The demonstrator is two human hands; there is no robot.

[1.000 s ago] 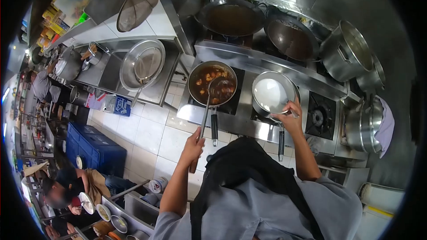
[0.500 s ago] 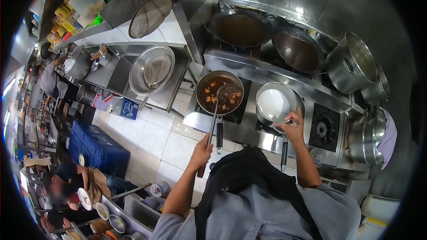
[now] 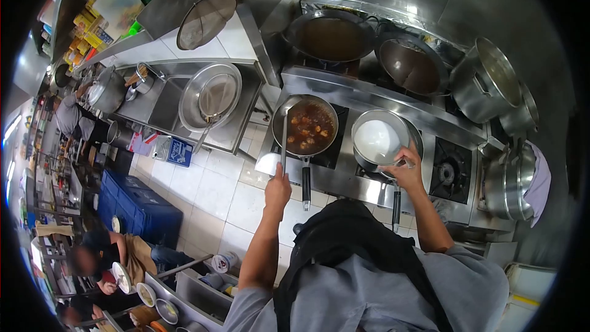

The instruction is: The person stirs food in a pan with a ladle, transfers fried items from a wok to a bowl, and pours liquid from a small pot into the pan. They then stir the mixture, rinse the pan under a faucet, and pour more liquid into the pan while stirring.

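My left hand (image 3: pixel 278 189) is closed around the handle of a long metal ladle (image 3: pixel 284 141). The ladle's head rests near the left inner side of a frying pan (image 3: pixel 306 188), whose black handle points toward me. Bubbling brown sauce (image 3: pixel 310 120) with several browned chunks fills that pan. My right hand (image 3: pixel 407 167) grips the near right edge of a round metal bowl (image 3: pixel 357 126) with a smooth white surface inside. This bowl sits over a second pan (image 3: pixel 396 206) with a black handle; most of that pan is hidden.
Behind the burners stand two dark woks (image 3: pixel 332 37) and large pots (image 3: pixel 488 80). A bare burner (image 3: pixel 447 172) lies at right. To the left are a sink counter with a steel basin (image 3: pixel 187 107), a hanging strainer (image 3: pixel 206 21), a blue bin (image 3: pixel 132 206) and other people (image 3: pixel 110 252).
The ladle's head has moved from the middle of the sauce to the pan's left side, and my left hand has moved forward. My right hand stays on the bowl, which has hardly shifted.
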